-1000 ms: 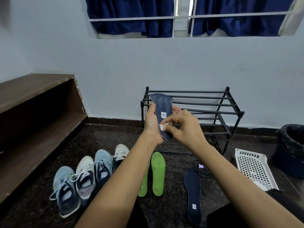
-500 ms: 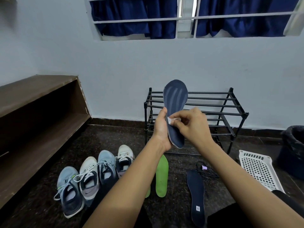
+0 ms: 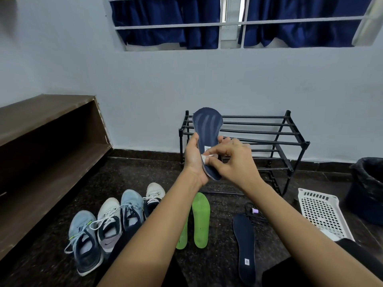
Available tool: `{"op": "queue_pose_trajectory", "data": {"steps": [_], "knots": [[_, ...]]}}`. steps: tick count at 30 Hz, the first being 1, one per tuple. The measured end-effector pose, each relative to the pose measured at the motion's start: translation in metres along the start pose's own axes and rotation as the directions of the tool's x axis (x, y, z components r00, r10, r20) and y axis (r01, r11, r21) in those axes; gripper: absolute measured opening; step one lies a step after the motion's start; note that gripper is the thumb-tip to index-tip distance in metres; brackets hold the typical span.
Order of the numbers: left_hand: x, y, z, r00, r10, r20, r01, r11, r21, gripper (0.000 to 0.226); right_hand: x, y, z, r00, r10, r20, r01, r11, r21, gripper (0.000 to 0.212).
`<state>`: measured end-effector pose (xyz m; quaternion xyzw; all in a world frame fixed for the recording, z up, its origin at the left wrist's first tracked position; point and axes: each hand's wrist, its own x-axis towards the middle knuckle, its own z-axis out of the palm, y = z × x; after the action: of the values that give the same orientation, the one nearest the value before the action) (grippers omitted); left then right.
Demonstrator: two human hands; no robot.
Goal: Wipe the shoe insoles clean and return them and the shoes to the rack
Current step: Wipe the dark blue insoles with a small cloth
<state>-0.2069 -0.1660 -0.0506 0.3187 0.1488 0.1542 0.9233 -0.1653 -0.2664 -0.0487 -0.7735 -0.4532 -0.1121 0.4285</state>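
The left hand [image 3: 193,160] grips a dark navy foam insole [image 3: 207,127] around its narrow waist, with the thumb on one edge and the fingers curled behind. It holds the insole upright, the toe end rising above both hands. The right hand [image 3: 235,160] pinches a small white wipe [image 3: 207,156] and presses it on the insole's face, just below a white label.

Behind the hands stands the black metal shoe rack [image 3: 269,132]. On the dark floor below the hands lie two bright green insoles [image 3: 200,220]. A second navy insole [image 3: 244,245] lies under the right forearm, and four laced sneakers [image 3: 107,222] sit below and left of the left hand.

The held insole looks light, thin and bendy, so it will likely flex under rubbing. Backing it with the palm at the waist, close to the wiped spot, should steady it. Its fabric face seems unlikely to slip.
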Motion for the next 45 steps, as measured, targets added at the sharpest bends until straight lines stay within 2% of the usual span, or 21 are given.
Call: {"op": "queue_pose_trajectory", "data": {"steps": [4,8,13,17,23,27,33,37,41,45], "knots": [[-0.004,-0.014,0.006,1.0,-0.017,0.001,0.017,0.999,0.042,0.058,0.005,-0.002,-0.002,0.992,0.007,-0.129,-0.017,0.997,-0.077,0.01],[-0.004,-0.022,0.009,0.999,-0.029,0.019,0.028,0.998,0.05,0.053,0.012,0.004,-0.005,0.987,0.072,-0.146,-0.08,0.996,-0.05,0.007],[-0.004,-0.014,0.003,1.0,-0.007,0.017,0.006,0.997,0.074,0.054,0.01,0.001,-0.003,0.996,0.036,-0.087,-0.04,0.998,-0.043,0.008],[0.001,-0.002,-0.008,0.999,0.044,0.02,-0.045,0.997,0.066,0.057,0.003,-0.005,0.004,1.0,-0.012,0.02,0.013,0.999,-0.041,0.015],[0.003,0.009,-0.01,0.998,0.037,0.044,-0.039,0.998,0.047,0.056,0.002,-0.006,0.0,0.989,-0.043,0.142,0.029,0.995,0.096,0.017],[0.002,0.002,-0.006,1.0,0.02,0.005,-0.02,1.0,-0.011,0.055,0.0,-0.003,0.004,0.998,-0.056,-0.006,0.056,0.998,-0.034,0.017],[-0.001,-0.02,0.005,1.0,-0.017,-0.002,0.017,0.999,0.044,0.052,0.009,0.008,0.001,0.988,0.047,-0.15,-0.073,0.983,-0.171,0.009],[-0.001,-0.023,0.01,0.998,-0.054,0.037,0.052,0.996,0.068,0.048,0.015,0.013,-0.004,0.982,0.109,-0.155,-0.125,0.988,-0.096,0.008],[0.002,-0.011,0.006,0.997,-0.015,0.071,0.01,0.997,0.071,0.045,0.012,0.008,-0.002,0.989,0.064,-0.133,-0.069,0.997,-0.039,0.011],[0.006,0.002,-0.002,0.996,0.046,0.081,-0.052,0.996,0.076,0.057,0.004,-0.002,0.005,0.999,0.006,-0.044,-0.006,1.0,0.002,0.016]]}}
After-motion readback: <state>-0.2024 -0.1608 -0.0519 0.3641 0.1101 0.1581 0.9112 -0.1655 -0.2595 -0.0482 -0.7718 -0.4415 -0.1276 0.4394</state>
